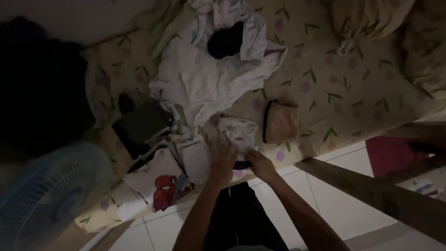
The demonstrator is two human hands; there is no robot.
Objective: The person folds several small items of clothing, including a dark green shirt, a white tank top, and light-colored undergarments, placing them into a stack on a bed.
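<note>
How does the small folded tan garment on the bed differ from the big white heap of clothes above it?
The folded tan garment is small, compact and neatly squared; the white heap of clothes is large, loose and crumpled. The tan garment lies alone with nothing on it; the white heap carries a dark bundle on top. The tan piece lies nearer the bed's edge, the heap farther back. Both rest on the floral bedsheet, untouched by either hand.

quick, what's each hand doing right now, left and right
Left hand: fingers curled on the small folded patterned cloth.
Right hand: gripping the same cloth's near edge.
</note>
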